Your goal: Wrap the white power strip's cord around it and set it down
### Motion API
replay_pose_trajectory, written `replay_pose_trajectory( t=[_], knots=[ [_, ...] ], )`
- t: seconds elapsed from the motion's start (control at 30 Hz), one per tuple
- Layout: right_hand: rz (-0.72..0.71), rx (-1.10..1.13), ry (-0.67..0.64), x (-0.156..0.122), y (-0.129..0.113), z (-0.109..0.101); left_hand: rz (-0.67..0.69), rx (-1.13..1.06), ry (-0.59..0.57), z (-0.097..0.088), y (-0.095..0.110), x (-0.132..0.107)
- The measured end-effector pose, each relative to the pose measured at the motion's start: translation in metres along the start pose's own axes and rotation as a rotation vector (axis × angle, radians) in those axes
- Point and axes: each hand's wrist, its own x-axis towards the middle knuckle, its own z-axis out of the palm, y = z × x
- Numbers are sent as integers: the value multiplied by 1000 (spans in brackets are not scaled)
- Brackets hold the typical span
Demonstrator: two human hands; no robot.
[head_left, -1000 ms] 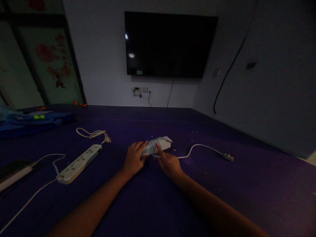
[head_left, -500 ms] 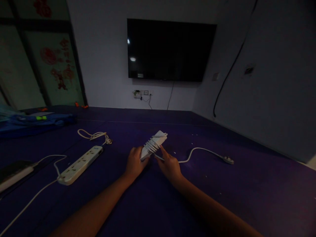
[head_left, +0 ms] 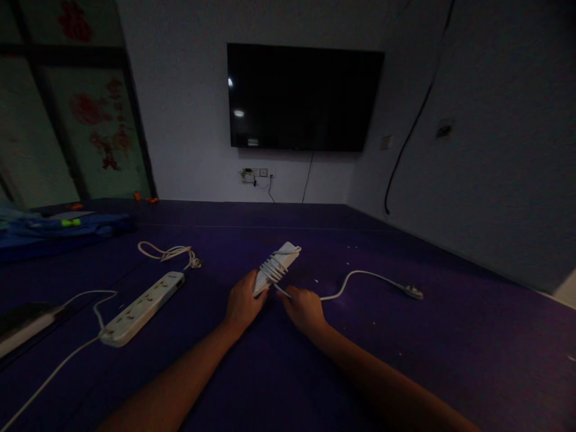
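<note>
My left hand (head_left: 242, 301) grips the near end of a white power strip (head_left: 279, 264), which is tilted with its far end raised off the purple surface (head_left: 279, 372). Several turns of its white cord are wound round the strip's middle. My right hand (head_left: 302, 308) is closed on that cord (head_left: 355, 277) just below the strip. The loose rest of the cord runs right along the surface to its plug (head_left: 413, 292).
A second white power strip (head_left: 143, 307) lies to the left, its cord trailing to the near left edge. A bundled pale cord (head_left: 167, 252) lies behind it. Blue cloth (head_left: 58, 228) sits at far left. A dark TV (head_left: 303, 97) hangs on the wall ahead.
The power strip went from lying flat under both hands to tilted with its far end up. My right hand slid down the cord toward me, and more turns show round the strip.
</note>
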Motion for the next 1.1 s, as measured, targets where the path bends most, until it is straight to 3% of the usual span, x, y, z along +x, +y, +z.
replay_pose_trajectory(
  t=[0.27, 0.83, 1.1],
  knots=[
    [-19, 29, 94, -2, 1, -1, -12, 34, -64, -3, 3, 1],
    [-15, 48, 171, -3, 3, 2, 19, 19, 3, -3, 3, -1],
    [15, 63, 116, -1, 0, 1, -8, 90, -47, -3, 6, -2]
  ],
)
